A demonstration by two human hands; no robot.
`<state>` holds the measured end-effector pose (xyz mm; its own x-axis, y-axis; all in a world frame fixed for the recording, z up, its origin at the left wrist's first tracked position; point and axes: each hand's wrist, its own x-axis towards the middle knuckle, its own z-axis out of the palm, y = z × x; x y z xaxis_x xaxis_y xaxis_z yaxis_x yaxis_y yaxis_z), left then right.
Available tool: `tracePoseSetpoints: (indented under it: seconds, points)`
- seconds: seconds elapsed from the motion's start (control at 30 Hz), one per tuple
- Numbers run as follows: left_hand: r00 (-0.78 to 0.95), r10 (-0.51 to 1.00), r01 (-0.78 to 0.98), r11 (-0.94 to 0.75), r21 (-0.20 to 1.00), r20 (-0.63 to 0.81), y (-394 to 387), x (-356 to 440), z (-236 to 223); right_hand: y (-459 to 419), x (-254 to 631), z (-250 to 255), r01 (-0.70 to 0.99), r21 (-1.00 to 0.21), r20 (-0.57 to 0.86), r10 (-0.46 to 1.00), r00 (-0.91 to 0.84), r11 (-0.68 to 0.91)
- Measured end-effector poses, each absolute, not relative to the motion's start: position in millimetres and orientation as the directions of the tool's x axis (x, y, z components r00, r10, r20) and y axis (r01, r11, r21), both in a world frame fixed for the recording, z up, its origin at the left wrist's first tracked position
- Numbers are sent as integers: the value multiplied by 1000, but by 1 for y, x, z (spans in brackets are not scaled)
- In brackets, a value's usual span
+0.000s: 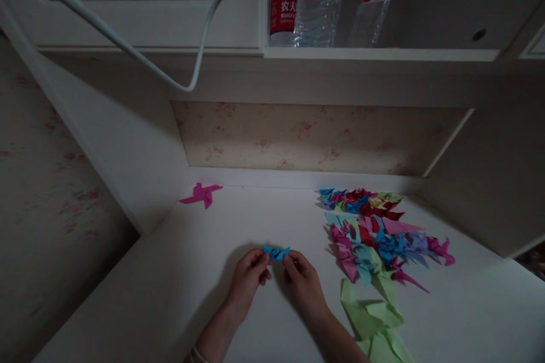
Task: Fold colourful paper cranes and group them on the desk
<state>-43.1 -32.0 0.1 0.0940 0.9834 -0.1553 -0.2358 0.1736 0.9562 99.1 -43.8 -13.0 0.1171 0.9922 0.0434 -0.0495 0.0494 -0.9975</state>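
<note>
A small piece of blue folded paper (276, 253) is held level between my two hands above the white desk (170, 283). My left hand (251, 272) pinches its left end between thumb and fingers. At the right end, my right hand (301, 275) grips it the same way. The paper has pointed corners and a darker, twisted-looking middle; its exact shape is too small to make out. To the right of my hands lies a pile of colourful origami pieces (374, 244), in pink, blue, purple, red and green.
A magenta paper figure (202, 195) lies at the back left. Larger light green folded papers (374, 320) sit at the front right. Overhead, a shelf (383, 55) holds plastic bottles (319, 5), and a white cable (140, 59) hangs down at upper left.
</note>
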Motion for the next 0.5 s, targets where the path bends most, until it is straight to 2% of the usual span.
tracePoseSetpoints:
  seconds: [0.5]
  points:
    - [128,986,-180,131,975,-109,-36,-41,-2,-48,105,-20,-88,-996,25,992,121,35]
